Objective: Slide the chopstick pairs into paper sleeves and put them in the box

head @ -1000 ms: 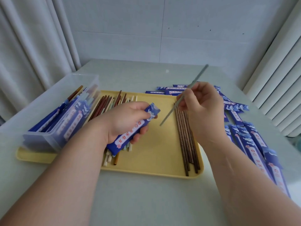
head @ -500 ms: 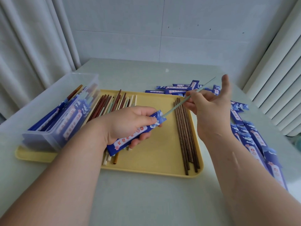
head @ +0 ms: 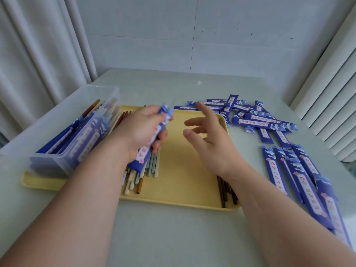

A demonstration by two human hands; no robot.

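In the head view, a blue paper sleeve (head: 142,157) is gripped in the left hand (head: 141,130), left of the frame's centre, above the yellow tray (head: 179,189). The fingers are curled round the sleeve, which is blurred and runs from lower left to upper right. Whether chopsticks are inside it cannot be told.

The right hand (head: 209,140) is held open at the centre of the frame, fingers spread and loosely bent, with nothing in it.

Pale and brown loose chopsticks (head: 152,167) are seen on the tray below the left hand, and dark chopsticks (head: 223,191) are partly hidden under the right wrist at the tray's lower right.

A clear plastic box (head: 57,164) is set on the tray's left end, and filled sleeves (head: 84,135) are seen inside it.

Empty sleeves (head: 260,121) are scattered on the table (head: 173,237) at the right of the frame.
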